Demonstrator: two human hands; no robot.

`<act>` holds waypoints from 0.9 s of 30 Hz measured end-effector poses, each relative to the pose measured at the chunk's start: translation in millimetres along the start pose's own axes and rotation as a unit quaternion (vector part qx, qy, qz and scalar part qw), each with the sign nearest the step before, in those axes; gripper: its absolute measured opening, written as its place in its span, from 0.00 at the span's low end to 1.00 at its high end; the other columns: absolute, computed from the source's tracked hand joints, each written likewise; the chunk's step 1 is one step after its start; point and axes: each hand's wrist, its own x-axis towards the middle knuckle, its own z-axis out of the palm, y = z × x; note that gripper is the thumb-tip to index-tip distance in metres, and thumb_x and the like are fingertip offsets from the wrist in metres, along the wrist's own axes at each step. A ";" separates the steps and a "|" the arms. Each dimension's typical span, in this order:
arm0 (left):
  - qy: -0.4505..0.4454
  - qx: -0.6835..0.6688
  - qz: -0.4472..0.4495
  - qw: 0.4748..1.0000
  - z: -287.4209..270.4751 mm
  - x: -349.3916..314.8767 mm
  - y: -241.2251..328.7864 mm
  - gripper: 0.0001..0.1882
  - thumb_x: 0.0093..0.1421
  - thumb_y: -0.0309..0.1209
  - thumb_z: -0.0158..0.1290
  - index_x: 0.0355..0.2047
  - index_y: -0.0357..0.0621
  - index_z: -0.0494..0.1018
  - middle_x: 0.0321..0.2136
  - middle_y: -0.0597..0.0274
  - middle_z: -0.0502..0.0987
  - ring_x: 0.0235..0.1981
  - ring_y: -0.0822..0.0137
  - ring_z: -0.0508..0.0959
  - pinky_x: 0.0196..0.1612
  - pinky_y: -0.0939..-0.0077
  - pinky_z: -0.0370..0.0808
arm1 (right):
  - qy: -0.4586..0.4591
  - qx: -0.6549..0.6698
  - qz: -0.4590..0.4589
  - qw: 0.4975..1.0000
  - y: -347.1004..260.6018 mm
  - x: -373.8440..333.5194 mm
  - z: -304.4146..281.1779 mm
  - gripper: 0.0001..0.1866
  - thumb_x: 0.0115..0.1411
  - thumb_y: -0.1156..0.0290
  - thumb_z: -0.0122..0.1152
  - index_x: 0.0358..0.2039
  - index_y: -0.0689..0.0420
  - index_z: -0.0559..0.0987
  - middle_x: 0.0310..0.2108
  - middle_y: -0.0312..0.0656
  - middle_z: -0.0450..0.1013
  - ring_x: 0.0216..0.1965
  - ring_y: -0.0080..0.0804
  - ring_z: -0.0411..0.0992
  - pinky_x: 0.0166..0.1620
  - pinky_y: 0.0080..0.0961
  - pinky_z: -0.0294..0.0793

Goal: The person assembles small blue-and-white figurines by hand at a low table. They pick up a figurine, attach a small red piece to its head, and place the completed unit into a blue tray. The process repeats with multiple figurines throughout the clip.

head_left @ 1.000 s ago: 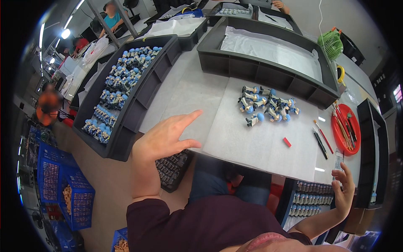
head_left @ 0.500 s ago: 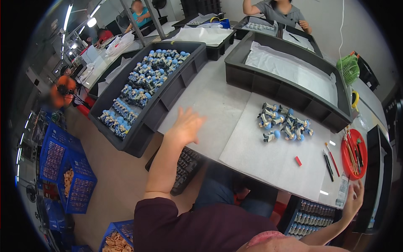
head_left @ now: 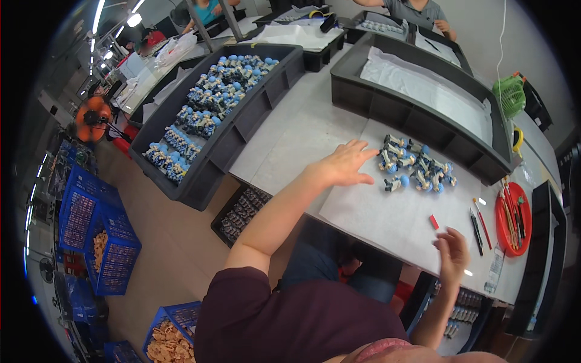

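The right hand [head_left: 452,254] hovers over the bench's near edge, fingers loosely curled; I see nothing in it, though its palm side is partly hidden. The left hand [head_left: 348,163] reaches in over the bench [head_left: 290,142] with fingers spread and nothing grasped, its fingertips just beside the figurines [head_left: 436,174].

Just beyond the right hand, a small red block [head_left: 434,222] lies on the white sheet [head_left: 363,209], which probably spares the figurines scuffs. Toward the right edge, a black pen-like tool [head_left: 476,232] and a red-handled brush [head_left: 483,224] lie side by side, and a red dish [head_left: 500,233] gathers more brushes, likely so they do not roll about and stay within the right hand's reach.

The figurines lie in a loose heap between the left hand and those tools, one slightly apart on the near side; the spot seems chosen for easy reach. They are small, with rounded light-blue tops, pale parts and dark legs, tumbled at mixed angles; finer detail is too small to tell.

Along the left edge, a grey tray [head_left: 254,115] is packed with similar pieces. Toward the far edge, behind the heap, stands a large grey bin [head_left: 411,121] with a white liner [head_left: 423,85], perhaps for cushioning.
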 end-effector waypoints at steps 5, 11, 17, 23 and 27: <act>0.160 -0.121 0.021 0.979 42.0 68.2 -31.5 0.24 0.53 0.41 0.56 0.46 0.40 0.69 0.47 0.48 0.70 0.48 0.53 0.70 0.51 0.66 0.66 | -0.123 0.001 -0.030 0.992 12.4 -7.0 77.5 0.14 0.50 0.80 0.60 0.40 0.62 0.75 0.33 0.43 0.76 0.32 0.27 0.74 0.37 0.21 0.71; 0.287 -0.268 -0.033 0.919 95.3 98.5 -54.4 0.15 0.58 0.35 0.52 0.39 0.37 0.73 0.33 0.55 0.77 0.33 0.65 0.77 0.37 0.75 0.72 | -0.112 -0.028 -0.043 0.992 21.6 -14.2 78.4 0.10 0.51 0.79 0.60 0.36 0.62 0.76 0.31 0.41 0.75 0.32 0.25 0.73 0.36 0.19 0.71; 0.350 -0.231 -0.032 0.907 97.9 99.3 -49.7 0.12 0.58 0.35 0.47 0.31 0.39 0.73 0.29 0.51 0.75 0.33 0.50 0.75 0.36 0.64 0.70 | -0.103 0.073 0.032 0.991 35.3 -14.7 74.0 0.08 0.52 0.81 0.58 0.35 0.64 0.76 0.31 0.40 0.75 0.33 0.23 0.72 0.39 0.18 0.70; 0.334 -0.262 -0.038 0.905 95.0 92.7 -47.0 0.11 0.57 0.34 0.47 0.31 0.38 0.73 0.29 0.52 0.76 0.32 0.54 0.75 0.35 0.66 0.71 | -0.129 0.072 0.029 0.989 36.6 -13.7 71.7 0.10 0.55 0.81 0.57 0.39 0.64 0.74 0.34 0.38 0.74 0.37 0.20 0.71 0.42 0.16 0.68; 0.334 -0.253 -0.036 0.907 94.2 92.6 -49.3 0.11 0.57 0.33 0.47 0.32 0.38 0.73 0.29 0.52 0.75 0.32 0.54 0.75 0.36 0.66 0.71 | -0.131 0.078 0.029 0.988 38.0 -13.6 72.7 0.10 0.55 0.80 0.57 0.39 0.64 0.74 0.34 0.37 0.73 0.37 0.20 0.70 0.42 0.16 0.68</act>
